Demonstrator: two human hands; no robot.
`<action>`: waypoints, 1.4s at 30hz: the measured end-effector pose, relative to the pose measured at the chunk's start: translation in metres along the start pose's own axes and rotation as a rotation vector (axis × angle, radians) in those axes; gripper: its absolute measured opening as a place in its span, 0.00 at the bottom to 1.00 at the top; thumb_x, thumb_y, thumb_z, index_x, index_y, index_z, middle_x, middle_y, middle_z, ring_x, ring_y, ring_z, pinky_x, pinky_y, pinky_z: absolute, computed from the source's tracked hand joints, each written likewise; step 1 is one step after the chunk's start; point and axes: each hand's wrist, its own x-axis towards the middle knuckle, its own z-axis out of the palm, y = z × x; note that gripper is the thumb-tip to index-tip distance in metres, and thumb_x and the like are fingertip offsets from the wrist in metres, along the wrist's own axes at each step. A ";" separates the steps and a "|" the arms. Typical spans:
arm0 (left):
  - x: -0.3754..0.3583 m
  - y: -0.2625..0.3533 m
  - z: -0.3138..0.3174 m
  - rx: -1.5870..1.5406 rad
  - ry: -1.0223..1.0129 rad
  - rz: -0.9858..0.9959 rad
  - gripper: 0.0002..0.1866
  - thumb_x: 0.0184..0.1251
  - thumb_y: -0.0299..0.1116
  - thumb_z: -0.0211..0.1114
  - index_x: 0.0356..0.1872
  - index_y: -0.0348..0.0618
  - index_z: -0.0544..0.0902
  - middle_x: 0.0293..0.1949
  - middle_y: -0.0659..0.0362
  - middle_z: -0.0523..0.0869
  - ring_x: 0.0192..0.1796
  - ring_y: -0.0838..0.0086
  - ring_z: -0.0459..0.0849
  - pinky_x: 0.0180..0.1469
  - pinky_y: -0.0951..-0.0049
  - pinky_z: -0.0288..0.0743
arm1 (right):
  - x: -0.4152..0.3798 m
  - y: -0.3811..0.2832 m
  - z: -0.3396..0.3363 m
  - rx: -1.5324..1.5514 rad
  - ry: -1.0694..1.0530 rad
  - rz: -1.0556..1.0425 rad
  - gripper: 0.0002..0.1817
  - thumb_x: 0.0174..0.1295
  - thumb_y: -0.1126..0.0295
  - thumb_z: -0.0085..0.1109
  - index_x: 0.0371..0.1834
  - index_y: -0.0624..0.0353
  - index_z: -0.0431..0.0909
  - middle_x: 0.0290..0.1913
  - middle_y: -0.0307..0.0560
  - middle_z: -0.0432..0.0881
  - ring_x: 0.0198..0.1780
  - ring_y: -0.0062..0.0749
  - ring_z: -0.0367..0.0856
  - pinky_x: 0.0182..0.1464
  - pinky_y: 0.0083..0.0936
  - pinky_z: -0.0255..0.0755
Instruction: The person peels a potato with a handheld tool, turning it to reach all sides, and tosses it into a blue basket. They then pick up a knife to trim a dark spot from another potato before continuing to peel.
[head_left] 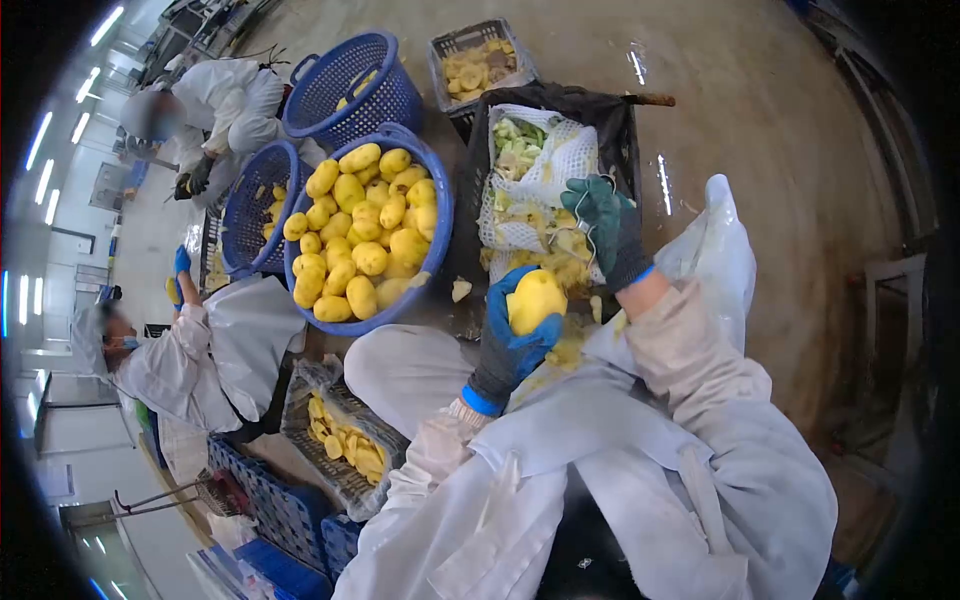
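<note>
My left hand, in a blue rubber-faced glove, is closed around a yellow peeled potato above my lap. Just up and right of it, apart from the potato, my right hand wears a green and grey glove. Its fingers are curled round a thin metal peeler, mostly hidden by the glove. Below both hands, a crate lined with black plastic contains white netting, green scraps and yellowish peelings. Left of my knee, a blue basket is heaped with yellow potatoes.
More blue baskets stand behind the full one. A crate of cut potato pieces sits beyond; another crate with potato slices is by my left leg. Two co-workers in white sit at left. The floor looks wet.
</note>
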 end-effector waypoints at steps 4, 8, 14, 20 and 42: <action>-0.001 0.001 0.006 0.314 0.108 0.198 0.34 0.47 0.29 0.71 0.57 0.35 0.66 0.52 0.47 0.73 0.53 0.62 0.74 0.55 0.65 0.70 | -0.021 -0.003 0.026 -0.018 -0.065 0.050 0.12 0.66 0.65 0.47 0.40 0.61 0.77 0.33 0.44 0.81 0.36 0.27 0.80 0.43 0.22 0.73; 0.004 0.006 0.001 0.440 0.126 0.358 0.36 0.44 0.29 0.73 0.56 0.34 0.66 0.50 0.48 0.73 0.51 0.60 0.74 0.55 0.63 0.69 | -0.002 0.008 0.010 0.194 0.119 0.116 0.12 0.67 0.63 0.48 0.40 0.59 0.76 0.34 0.42 0.79 0.36 0.25 0.79 0.42 0.22 0.73; 0.001 0.003 0.004 0.434 0.168 0.361 0.34 0.44 0.28 0.72 0.55 0.35 0.66 0.49 0.48 0.72 0.50 0.60 0.73 0.55 0.63 0.68 | -0.003 0.020 0.001 0.203 0.169 0.124 0.16 0.68 0.58 0.48 0.42 0.61 0.75 0.36 0.40 0.79 0.38 0.24 0.77 0.44 0.20 0.71; 0.000 -0.011 0.005 0.045 0.127 -0.036 0.33 0.48 0.30 0.71 0.56 0.34 0.66 0.49 0.50 0.73 0.49 0.64 0.76 0.52 0.66 0.72 | -0.017 0.026 0.015 0.246 0.041 0.094 0.16 0.68 0.58 0.49 0.40 0.61 0.76 0.34 0.41 0.80 0.35 0.24 0.77 0.43 0.21 0.72; 0.002 0.005 0.006 -0.871 -0.045 -0.296 0.28 0.64 0.39 0.57 0.62 0.37 0.64 0.51 0.52 0.76 0.50 0.65 0.78 0.52 0.69 0.75 | -0.012 0.012 0.024 -0.036 -0.103 0.029 0.17 0.70 0.62 0.41 0.44 0.63 0.76 0.36 0.44 0.81 0.38 0.27 0.78 0.44 0.24 0.73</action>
